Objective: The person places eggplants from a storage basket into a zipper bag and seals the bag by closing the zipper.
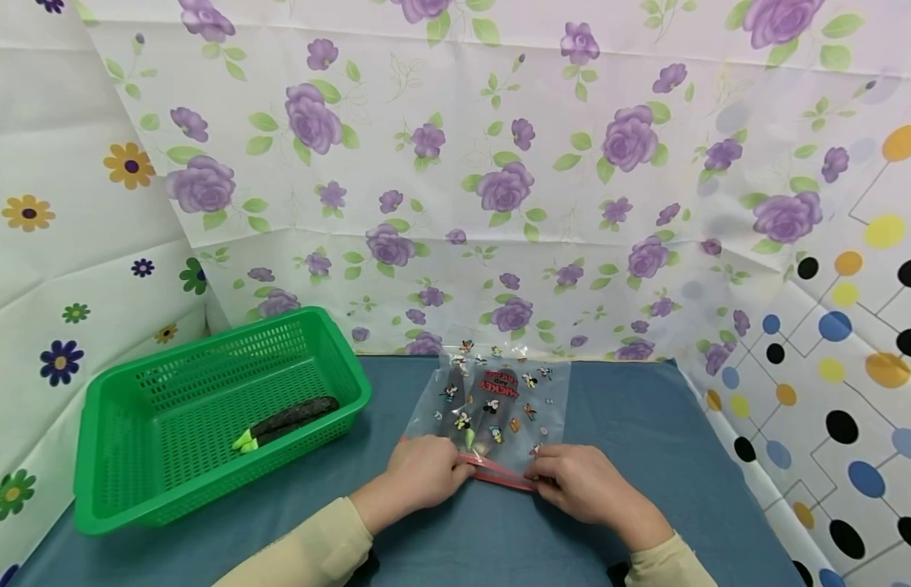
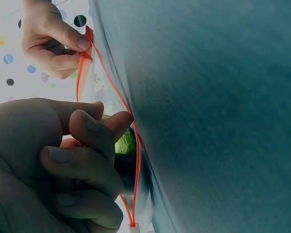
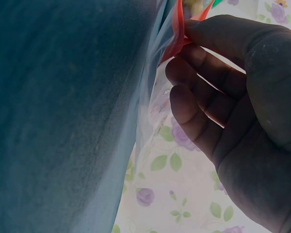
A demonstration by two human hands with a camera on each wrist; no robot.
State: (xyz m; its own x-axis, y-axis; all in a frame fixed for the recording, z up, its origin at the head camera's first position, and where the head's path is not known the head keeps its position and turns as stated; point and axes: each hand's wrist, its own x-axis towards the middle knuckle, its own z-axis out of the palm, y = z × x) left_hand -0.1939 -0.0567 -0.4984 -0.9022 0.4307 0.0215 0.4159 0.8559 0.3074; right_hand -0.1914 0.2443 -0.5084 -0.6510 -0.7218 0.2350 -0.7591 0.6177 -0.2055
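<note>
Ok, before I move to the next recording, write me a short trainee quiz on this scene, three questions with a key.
1. Short answer: Which is nearer the green basket, the left hand or the right hand?
2. Multiple choice: What colour is the zip edge of the clear cartoon-print bag? A) blue B) red C) green
3. True or false: The right hand is touching the eggplants in the green basket.

Key:
1. The left hand.
2. B.
3. False; the right hand pinches the zip edge, and the eggplants in the basket lie apart from both hands.
</note>
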